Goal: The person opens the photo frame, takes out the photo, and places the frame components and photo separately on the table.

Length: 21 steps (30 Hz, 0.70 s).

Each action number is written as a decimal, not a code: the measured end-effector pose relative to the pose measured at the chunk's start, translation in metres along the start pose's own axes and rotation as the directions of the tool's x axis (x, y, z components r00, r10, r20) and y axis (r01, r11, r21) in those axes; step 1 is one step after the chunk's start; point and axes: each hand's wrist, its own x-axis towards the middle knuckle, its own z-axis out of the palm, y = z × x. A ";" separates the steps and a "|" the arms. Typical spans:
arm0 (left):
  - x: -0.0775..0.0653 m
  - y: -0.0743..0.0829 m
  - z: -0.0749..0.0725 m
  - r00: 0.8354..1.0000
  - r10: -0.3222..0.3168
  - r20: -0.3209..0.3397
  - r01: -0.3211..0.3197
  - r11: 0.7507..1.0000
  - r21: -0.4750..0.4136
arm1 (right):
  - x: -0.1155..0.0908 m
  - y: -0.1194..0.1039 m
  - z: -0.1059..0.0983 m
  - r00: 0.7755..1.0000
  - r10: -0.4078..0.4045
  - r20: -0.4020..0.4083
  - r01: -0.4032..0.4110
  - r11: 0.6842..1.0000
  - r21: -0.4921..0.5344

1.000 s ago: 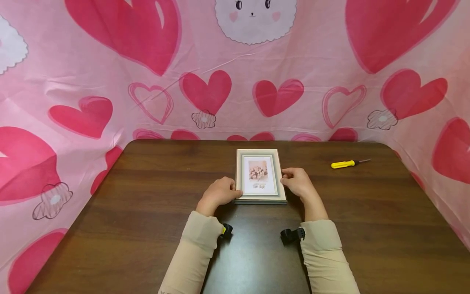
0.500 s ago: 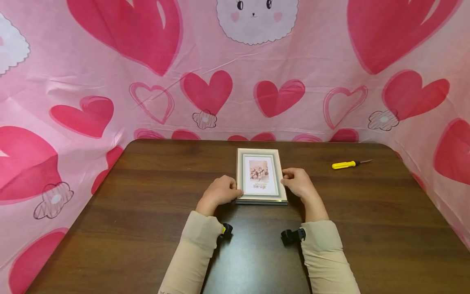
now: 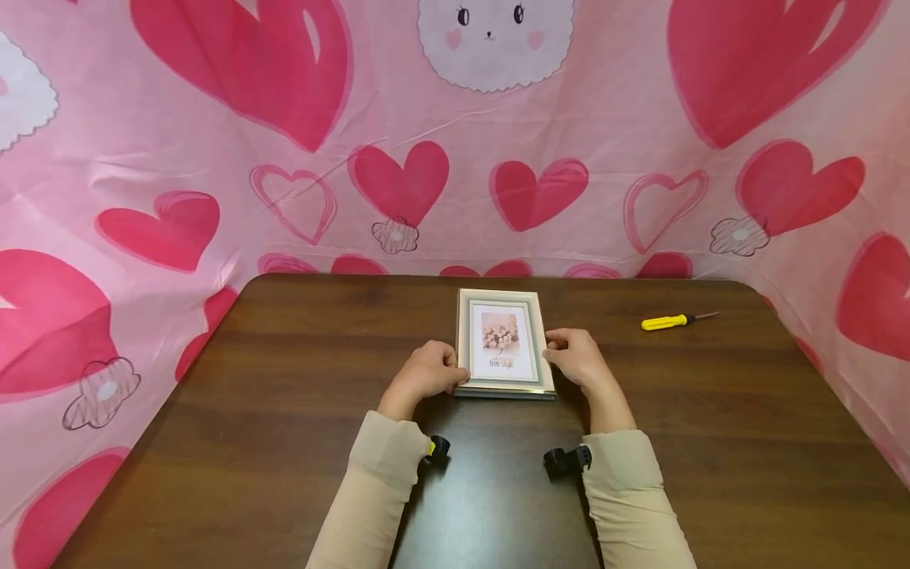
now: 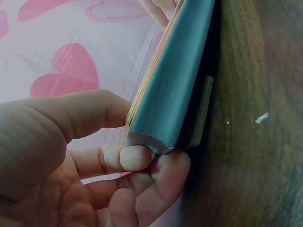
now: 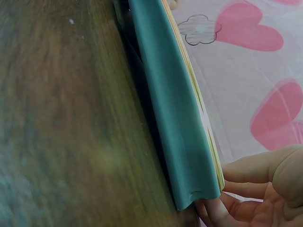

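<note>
A picture frame (image 3: 464, 336) with a cream and grey-green border lies face up near the far middle of the table. Behind its front is a flower print with the words "free style". My left hand (image 3: 424, 370) grips its near left corner, thumb on the front face and fingers at the side and beneath. At the right edge, my right hand (image 3: 579, 356) holds the frame between thumb and fingers. Both wrist views show the grey-green side of the frame (image 4: 173, 80) close up. A thin flat piece (image 4: 203, 111) sticks out under it in the left wrist view.
On the dark wooden table (image 3: 284, 442), a yellow-handled screwdriver (image 3: 667, 322) lies to the right of the frame, its shaft pointing right. A pink cloth (image 3: 469, 118) with red hearts hangs behind the table and along both sides.
</note>
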 end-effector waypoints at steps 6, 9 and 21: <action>0.000 -0.002 0.001 1.000 -0.020 0.008 0.020 0.998 -0.052 | 0.000 -0.001 0.000 1.000 -0.007 0.008 0.007 1.000 -0.005; -0.002 -0.002 0.000 0.999 -0.044 0.000 0.043 0.994 -0.105 | 0.000 -0.001 0.001 1.000 -0.010 0.008 0.010 1.000 -0.003; 0.000 -0.006 -0.005 0.999 -0.034 -0.001 0.033 0.980 -0.199 | 0.002 -0.002 0.004 1.000 -0.030 0.001 0.030 1.000 -0.004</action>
